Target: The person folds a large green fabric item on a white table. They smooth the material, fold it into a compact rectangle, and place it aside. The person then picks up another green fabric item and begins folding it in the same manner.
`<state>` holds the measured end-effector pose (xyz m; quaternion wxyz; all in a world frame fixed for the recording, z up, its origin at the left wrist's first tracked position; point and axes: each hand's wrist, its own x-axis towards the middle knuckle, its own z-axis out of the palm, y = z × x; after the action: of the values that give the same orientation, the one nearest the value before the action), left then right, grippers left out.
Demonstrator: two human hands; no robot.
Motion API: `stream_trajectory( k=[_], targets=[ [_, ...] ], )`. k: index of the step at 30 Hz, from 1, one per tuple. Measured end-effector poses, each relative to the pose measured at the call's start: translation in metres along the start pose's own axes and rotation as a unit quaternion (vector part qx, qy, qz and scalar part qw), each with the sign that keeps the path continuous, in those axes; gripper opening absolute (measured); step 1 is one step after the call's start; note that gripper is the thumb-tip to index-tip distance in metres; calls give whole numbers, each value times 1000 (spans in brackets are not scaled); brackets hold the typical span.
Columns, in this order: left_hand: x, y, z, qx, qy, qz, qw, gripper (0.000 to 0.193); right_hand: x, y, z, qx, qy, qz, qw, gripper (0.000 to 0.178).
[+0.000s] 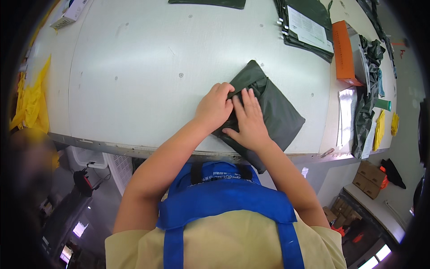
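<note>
A dark green folded garment (282, 114) lies at a slant on the white table (134, 89), one corner hanging over the near edge. Its fabric looks smooth, with a flap folded across the upper left side. My left hand (216, 106) is closed on the edge of that flap, fingers curled over it. Flat on the folded fabric rests my right hand (249, 121), its fingers stretched out and pointing away from me. The two hands are side by side, close together. What lies under the flap is hidden.
At the far right sits a stack of dark green folded pieces (309, 33) with a printed sheet on top. An orange box (345, 54) and more dark fabric (363, 116) line the right side. Yellow material (38, 98) hangs at the left; a white box (69, 14) stands beyond it.
</note>
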<state>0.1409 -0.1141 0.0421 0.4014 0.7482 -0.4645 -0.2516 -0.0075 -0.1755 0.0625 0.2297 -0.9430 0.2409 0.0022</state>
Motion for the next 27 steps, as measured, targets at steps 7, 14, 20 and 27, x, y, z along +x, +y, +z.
stream_trajectory(
  k=[7, 14, 20, 27],
  targets=[
    [-32, -5, -5, 136, -75, -62, 986, 17, 2, -14, 13, -45, 9, 71, 996, 112],
    [-23, 11, 2, -18, -182, -80, 980, 16, 0, 9, 39, -60, -19, 59, 996, 103],
    [-16, 18, -1, 156, -73, -16, 985, 32, -21, 37, 4, 56, 82, -19, 995, 82],
    [6, 32, 13, 207, -109, 12, 972, 19, -29, 25, 4, -80, 61, 130, 986, 97]
  ],
)
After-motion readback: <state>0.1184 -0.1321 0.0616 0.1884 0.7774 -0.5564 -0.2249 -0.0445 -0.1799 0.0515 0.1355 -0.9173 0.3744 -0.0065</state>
